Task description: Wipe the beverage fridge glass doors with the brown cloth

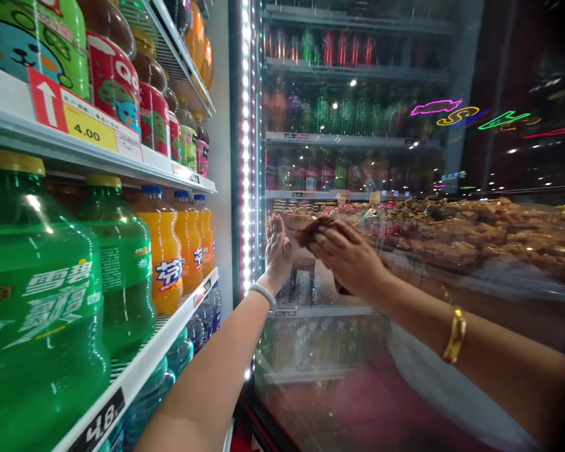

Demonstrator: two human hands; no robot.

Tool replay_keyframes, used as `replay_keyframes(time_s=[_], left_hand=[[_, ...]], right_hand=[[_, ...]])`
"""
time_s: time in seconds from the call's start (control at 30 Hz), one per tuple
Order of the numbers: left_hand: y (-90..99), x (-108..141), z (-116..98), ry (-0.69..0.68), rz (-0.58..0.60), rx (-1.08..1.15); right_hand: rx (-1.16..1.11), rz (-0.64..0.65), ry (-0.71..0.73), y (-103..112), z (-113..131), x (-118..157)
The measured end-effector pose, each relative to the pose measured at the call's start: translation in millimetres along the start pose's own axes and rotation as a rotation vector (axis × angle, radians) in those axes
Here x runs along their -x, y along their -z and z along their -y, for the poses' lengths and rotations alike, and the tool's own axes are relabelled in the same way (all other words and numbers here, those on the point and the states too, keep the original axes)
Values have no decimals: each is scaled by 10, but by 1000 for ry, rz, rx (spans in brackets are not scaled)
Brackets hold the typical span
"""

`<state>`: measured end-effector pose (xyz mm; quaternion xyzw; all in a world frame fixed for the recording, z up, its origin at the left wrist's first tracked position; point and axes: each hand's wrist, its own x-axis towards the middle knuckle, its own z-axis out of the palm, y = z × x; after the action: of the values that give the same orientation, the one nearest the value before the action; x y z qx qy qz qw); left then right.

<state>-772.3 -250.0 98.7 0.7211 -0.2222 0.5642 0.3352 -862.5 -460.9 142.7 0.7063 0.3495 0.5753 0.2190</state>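
My right hand (351, 258) presses a dark brown cloth (317, 227) against the glass door (339, 358) of a drinks cooler; a gold bracelet is on that wrist. The cloth is partly hidden under the fingers. To its left, my left hand (277, 254) rests on the glass close to the lit door edge. Its fingers are stretched out, and nothing shows in it. A pale bangle (262, 295) circles the left wrist. Reflections of shelves and hands show in the glass.
Cooler shelves on the left hold large green bottles (122, 263), orange soda bottles (162, 245) and red-labelled bottles (113, 81). A bright LED strip (246, 150) runs down the door's side. Price tags (91, 129) line the shelf edges.
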Motion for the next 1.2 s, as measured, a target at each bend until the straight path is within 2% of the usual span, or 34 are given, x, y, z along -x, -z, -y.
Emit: replay_keyframes(time_s=[0.1,0.13,0.2,0.27,0.33,0.43,0.53,0.6,0.67,0.73,0.8,0.87,0.93,1.03,1.1,1.2], left_hand=[[-83,-40,-182,-51,15,6],[-133,-55,-243,-58,13,3],[-241,-50,-353,-43,5,-15],[-324,15,-448,-25,-1,-32],[-366,126,-537,-43,7,-36],[-399,287,-694,-124,51,-31],[-483,349,-894,-154,62,-39],[-565,349,-1025,-137,39,-53],[-633,355,-1135,-137,19,-75],[-664,394,-1228,-184,21,-105],[-658,471,-1319,-259,41,-132],[-640,564,-1418,-332,76,-141],[-638,647,-1518,-381,110,-134],[-683,725,-1631,-381,102,-120],[-720,760,-1657,-355,80,-116],[-737,822,-1638,-326,63,-124]], right_hand=[[99,-72,-180,154,-259,-203],[107,-68,-224,166,-273,-277],[89,-33,-222,153,-185,-283],[46,-4,-144,160,-30,-45],[6,-5,-82,254,56,347],[15,-12,-128,534,-86,800],[118,-101,-292,734,-358,804],[168,-167,-366,726,-413,712],[158,-163,-347,664,-317,738],[88,-88,-273,650,-150,940],[15,-20,-227,726,-36,1225],[8,-7,-266,847,-47,1434],[71,-56,-367,927,-151,1458],[160,-146,-491,879,-238,1264],[136,-143,-466,797,-147,1222],[19,-48,-359,794,85,1550]])
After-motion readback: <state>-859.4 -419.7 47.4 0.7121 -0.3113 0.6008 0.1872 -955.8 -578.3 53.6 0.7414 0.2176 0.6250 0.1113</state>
